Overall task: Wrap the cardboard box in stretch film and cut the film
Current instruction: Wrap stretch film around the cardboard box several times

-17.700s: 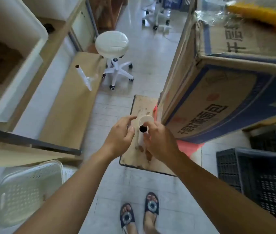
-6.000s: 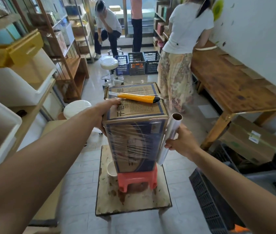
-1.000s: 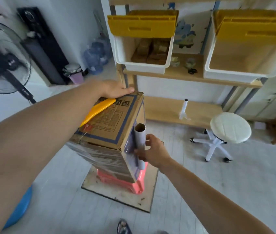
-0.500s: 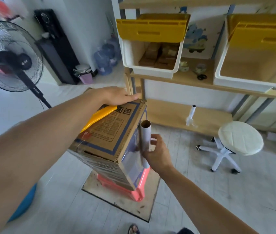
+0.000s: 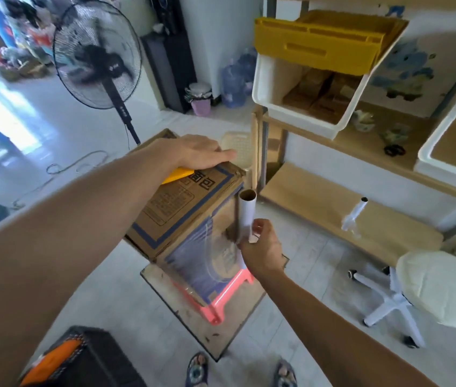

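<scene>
The cardboard box (image 5: pixel 182 208), brown with blue lines and print, stands on a red plastic stool (image 5: pixel 221 297). Clear stretch film (image 5: pixel 207 258) covers its side faces. My left hand (image 5: pixel 193 155) lies flat on the box top, fingers spread, partly over a yellow utility knife (image 5: pixel 178 174). My right hand (image 5: pixel 260 252) grips the upright stretch film roll (image 5: pixel 246 213) at the box's near right corner. Film runs from the roll onto the box.
The stool stands on a worn wooden board (image 5: pixel 221 331). A standing fan (image 5: pixel 98 57) is at the back left. A shelf unit with white and yellow bins (image 5: pixel 313 79) is on the right, a white wheeled stool (image 5: pixel 439 289) before it. A dark crate (image 5: pixel 81 358) sits bottom left.
I have stepped around the box to the left, so the fan is now closer to centre. The roll in my right hand has moved along the box's side. My left hand stays on top.
</scene>
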{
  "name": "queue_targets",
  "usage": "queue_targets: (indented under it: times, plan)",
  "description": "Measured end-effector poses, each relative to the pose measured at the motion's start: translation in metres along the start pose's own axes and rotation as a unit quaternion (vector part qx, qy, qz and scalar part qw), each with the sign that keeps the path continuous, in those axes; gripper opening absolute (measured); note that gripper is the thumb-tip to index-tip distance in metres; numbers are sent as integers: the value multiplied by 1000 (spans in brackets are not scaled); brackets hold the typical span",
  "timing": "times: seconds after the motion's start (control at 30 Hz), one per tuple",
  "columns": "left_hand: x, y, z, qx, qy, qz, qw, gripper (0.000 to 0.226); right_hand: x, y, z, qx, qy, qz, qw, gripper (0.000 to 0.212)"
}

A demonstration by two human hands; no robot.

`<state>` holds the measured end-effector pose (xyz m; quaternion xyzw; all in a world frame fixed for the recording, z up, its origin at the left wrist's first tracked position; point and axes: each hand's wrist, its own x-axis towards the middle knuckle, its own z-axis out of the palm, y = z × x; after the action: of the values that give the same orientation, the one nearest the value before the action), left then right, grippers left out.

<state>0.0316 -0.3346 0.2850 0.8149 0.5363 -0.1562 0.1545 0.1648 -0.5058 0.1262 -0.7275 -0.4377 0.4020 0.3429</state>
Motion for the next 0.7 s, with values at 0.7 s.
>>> queue_targets:
  times: [0.7]
  plan:
    - [7, -1, 11, -27, 43, -34, 998, 70, 44, -6, -27, -47, -85, -78, 992, 32]
